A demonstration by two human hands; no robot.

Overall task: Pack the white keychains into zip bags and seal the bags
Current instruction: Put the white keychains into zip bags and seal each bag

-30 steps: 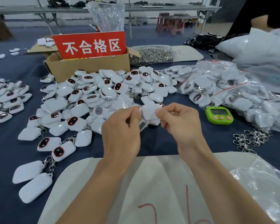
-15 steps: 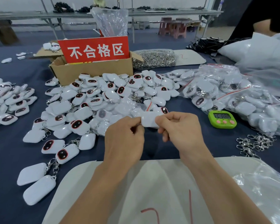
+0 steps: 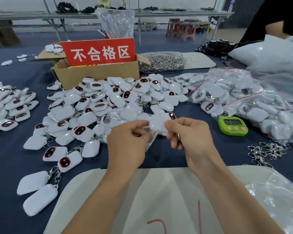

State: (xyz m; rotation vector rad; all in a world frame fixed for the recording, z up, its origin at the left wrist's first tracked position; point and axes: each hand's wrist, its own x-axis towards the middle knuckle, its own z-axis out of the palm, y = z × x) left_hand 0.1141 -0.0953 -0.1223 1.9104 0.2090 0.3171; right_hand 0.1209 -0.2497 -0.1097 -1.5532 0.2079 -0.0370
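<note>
Workroom: one blue-clothed table (image 3: 10, 166), a second long table (image 3: 176, 14) behind.
Right of the one cardboard box (image 3: 98, 76) is a heap of filled zip bags (image 3: 235, 95). In front of the box lie loose white keychains (image 3: 98, 105) and one green timer (image 3: 233, 125). There too the left grip (image 3: 127, 146) and right grip (image 3: 193, 137) pinch one keychain (image 3: 157, 123) and its clear bag (image 3: 150, 142).

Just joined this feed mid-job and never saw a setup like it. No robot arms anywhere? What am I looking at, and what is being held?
No machine here: a person works bare-handed, and the one camera sits on their head, looking forward and down. The left hand and right hand together pinch one white keychain, with a clear zip bag hanging at it; whether sealed, I cannot tell. On the blue table lie loose keychains, a cardboard box with a red sign, filled bags, a green timer and metal clasps.
</note>
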